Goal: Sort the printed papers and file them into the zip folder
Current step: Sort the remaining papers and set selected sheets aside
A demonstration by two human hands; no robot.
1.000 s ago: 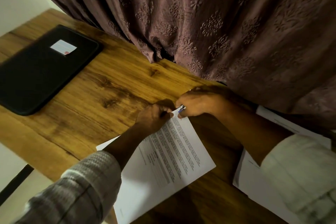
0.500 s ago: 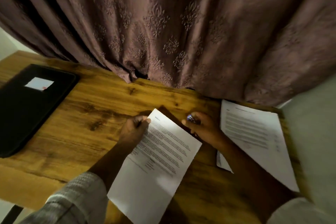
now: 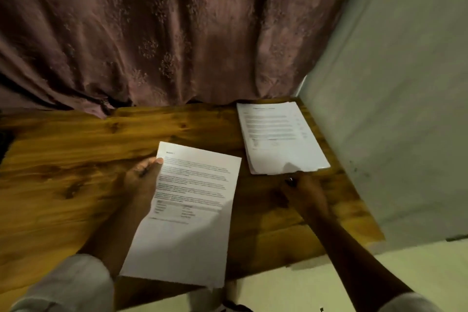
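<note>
My left hand (image 3: 141, 180) holds a printed sheet (image 3: 195, 230) by its left edge, thumb on top near the upper corner; the sheet hangs over the table's near edge. A stack of printed papers (image 3: 278, 134) lies at the table's far right corner. My right hand (image 3: 306, 192) is at the stack's near edge, fingers curled round a small shiny object (image 3: 290, 180) that is too blurred to identify. Only a dark sliver (image 3: 5, 139) at the far left edge may be the zip folder; I cannot tell.
The wooden table (image 3: 63, 172) runs left to right. A patterned mauve curtain (image 3: 152, 33) hangs along its back edge and drapes onto it. A pale wall (image 3: 392, 109) bounds the table's right side. Light floor shows below the near edge.
The view has swung right, so the black folder has left the frame. My right hand moved from the sheet's top corner to the stack's near edge. My left hand still holds the sheet.
</note>
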